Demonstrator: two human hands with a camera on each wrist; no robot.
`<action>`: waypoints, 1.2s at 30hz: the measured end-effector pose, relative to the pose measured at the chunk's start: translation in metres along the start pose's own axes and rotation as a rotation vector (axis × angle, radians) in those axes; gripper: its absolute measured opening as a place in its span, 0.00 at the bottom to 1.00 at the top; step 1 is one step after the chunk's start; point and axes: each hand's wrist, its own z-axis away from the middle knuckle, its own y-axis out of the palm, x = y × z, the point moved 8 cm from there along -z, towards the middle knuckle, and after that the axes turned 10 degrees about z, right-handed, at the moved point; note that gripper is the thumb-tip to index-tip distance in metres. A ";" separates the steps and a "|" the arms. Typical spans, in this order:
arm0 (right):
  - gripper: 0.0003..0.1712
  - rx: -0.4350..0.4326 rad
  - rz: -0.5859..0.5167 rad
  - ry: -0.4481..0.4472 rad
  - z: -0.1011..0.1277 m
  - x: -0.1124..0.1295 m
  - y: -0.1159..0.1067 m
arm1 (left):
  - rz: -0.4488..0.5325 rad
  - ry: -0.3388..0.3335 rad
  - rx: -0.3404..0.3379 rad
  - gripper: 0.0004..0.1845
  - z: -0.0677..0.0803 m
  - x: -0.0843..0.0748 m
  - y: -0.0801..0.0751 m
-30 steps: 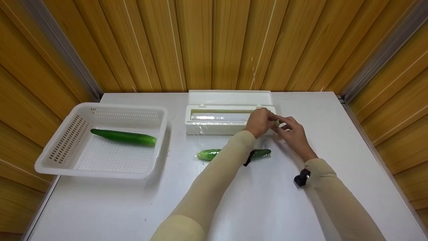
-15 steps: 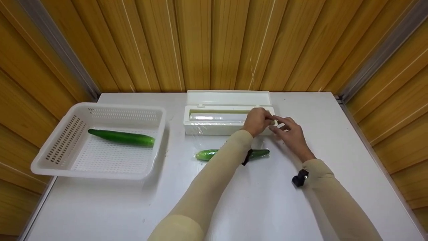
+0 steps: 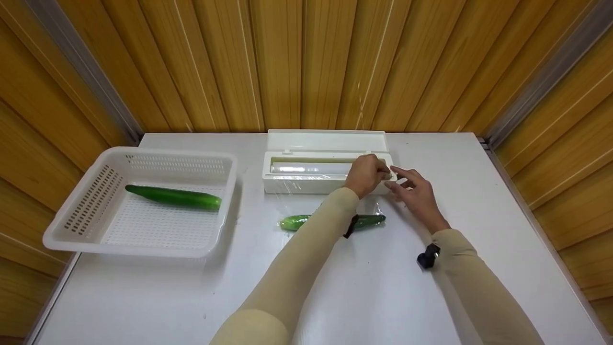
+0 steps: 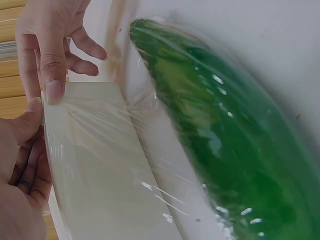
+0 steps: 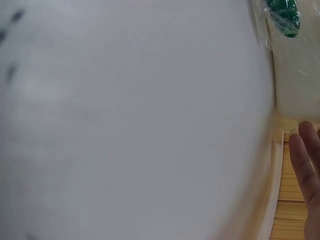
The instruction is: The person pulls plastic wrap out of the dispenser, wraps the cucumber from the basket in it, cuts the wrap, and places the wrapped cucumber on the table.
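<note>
Both hands work at the right end of the white box. The right hand pinches its corner between thumb and forefinger, its other fingers apart, probably steadying the box. The left hand has its fingers curled at the same edge; whether they clamp on anything cannot be told. Clear film runs from the box over the near cucumber on the desk, which likely helps weigh it down. A second cucumber lies in the basket, apart from the film.
</note>
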 end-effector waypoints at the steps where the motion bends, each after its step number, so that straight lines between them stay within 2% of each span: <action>1: 0.28 -0.003 0.000 0.004 0.000 -0.001 0.000 | -0.001 -0.005 0.003 0.05 0.000 0.000 0.000; 10: 0.28 -0.024 0.014 -0.006 0.001 -0.003 0.002 | -0.044 -0.023 0.022 0.06 0.002 0.001 0.001; 16: 0.27 -0.054 0.028 -0.023 0.002 0.000 0.001 | -0.084 0.004 0.024 0.07 0.003 0.000 0.000; 21: 0.27 -0.041 -0.001 -0.012 0.003 -0.001 -0.001 | -0.111 0.035 0.022 0.07 0.004 -0.004 -0.001; 36: 0.27 -0.052 0.036 -0.018 0.003 -0.002 0.000 | -0.115 0.031 0.035 0.08 0.005 -0.001 -0.001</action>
